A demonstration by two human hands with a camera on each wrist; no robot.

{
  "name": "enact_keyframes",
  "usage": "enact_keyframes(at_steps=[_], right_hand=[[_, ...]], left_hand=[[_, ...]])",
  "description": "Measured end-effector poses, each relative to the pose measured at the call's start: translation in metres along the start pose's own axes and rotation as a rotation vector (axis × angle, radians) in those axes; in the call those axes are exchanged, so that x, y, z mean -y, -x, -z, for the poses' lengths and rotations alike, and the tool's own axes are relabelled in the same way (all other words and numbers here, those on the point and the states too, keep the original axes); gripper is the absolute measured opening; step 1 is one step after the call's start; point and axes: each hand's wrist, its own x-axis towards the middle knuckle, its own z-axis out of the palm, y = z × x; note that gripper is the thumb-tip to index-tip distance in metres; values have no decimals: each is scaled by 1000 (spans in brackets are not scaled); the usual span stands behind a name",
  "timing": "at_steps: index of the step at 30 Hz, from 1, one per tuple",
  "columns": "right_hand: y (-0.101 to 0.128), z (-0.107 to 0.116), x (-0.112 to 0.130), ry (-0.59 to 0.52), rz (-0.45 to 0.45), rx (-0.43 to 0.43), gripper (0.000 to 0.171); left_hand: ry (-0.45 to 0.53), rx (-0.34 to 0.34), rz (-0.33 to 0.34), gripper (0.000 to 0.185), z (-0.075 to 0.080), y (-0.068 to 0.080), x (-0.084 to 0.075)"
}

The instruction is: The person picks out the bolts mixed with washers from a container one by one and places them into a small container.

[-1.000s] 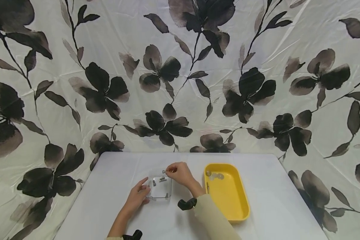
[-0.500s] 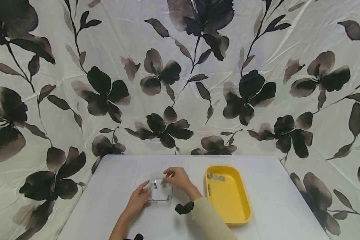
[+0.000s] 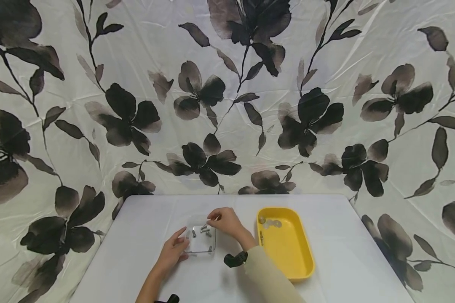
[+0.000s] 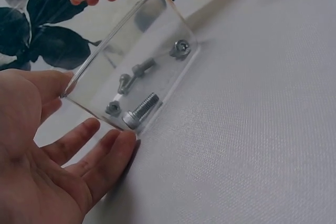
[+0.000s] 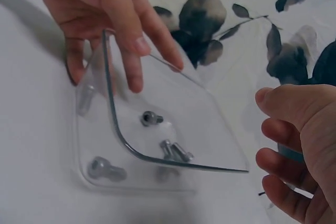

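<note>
A clear plastic box (image 3: 200, 253) stands on the white table with several metal socket-head bolts (image 4: 140, 111) lying loose in it. My left hand (image 3: 171, 250) holds the box by its left side, fingers spread along the wall and near the bottom corner in the left wrist view. Just beyond the box's back right corner hovers my right hand (image 3: 228, 221). Its fingers (image 5: 283, 163) are loosely bent, and nothing shows between thumb and fingertips in the right wrist view.
To the right stands a yellow tray (image 3: 288, 252). Several translucent discs (image 3: 276, 224) lie at its back left, and a slim metal piece (image 3: 261, 238) lies along its left wall. A floral cloth (image 3: 197, 105) hangs behind the table (image 3: 337, 235).
One second ago my right hand pinched a bolt at the box's back edge. It dipped over the box, let the bolt go inside, and has drawn back slightly. The left hand stays on the box.
</note>
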Motion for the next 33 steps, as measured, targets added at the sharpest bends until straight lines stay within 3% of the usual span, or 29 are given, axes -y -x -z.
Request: enact_keyframes(at_steps=[5, 9, 14, 19, 25, 33], right_hand=[[4, 18, 0, 20, -41, 1, 10], [8, 35, -2, 35, -62, -8, 9], [13, 60, -4, 43, -51, -49, 8], [21, 81, -10, 50, -57, -74, 8], [34, 101, -21, 59, -82, -118, 8], [50, 119, -37, 11, -135, -145, 6]], left_hand=[[-32, -5, -28, 54, 0, 0, -6], [-148, -44, -70, 53, 4, -1, -17], [-312, -117, -174, 49, 5, -2, -41], [-384, -132, -239, 44, -4, 4, -65], [-329, -66, -286, 43, -27, 8, -85], [-225, 66, -266, 41, -60, 9, -100]])
